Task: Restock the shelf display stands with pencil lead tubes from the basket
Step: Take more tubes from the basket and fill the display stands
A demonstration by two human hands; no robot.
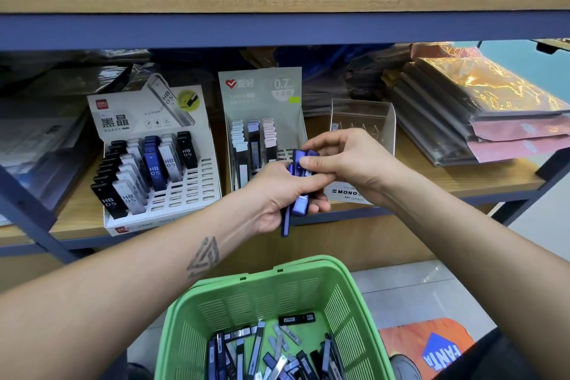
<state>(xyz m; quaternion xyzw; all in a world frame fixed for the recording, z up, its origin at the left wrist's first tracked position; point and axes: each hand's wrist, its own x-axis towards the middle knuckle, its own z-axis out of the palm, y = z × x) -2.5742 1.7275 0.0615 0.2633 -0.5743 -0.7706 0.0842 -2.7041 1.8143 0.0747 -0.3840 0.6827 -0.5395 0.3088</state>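
My left hand [277,197] grips a small bundle of blue pencil lead tubes [299,205] in front of the shelf edge. My right hand [345,160] pinches the top of one blue tube [298,159] in that bundle. Below, a green basket [339,296] holds several loose tubes [271,355] in black, blue and grey. On the shelf a white HB 05 display stand [197,182] carries black, white and blue tubes, with empty slots at its right. The grey 0.7 stand [262,92] beside it holds three rows of tubes.
A clear acrylic MONO stand [364,114] sits right of the grey stand, partly behind my right hand. Stacks of plastic-wrapped folders [468,120] fill the shelf's right end; dark wrapped packs [46,139] lie at its left. An orange sign [431,345] lies on the floor.
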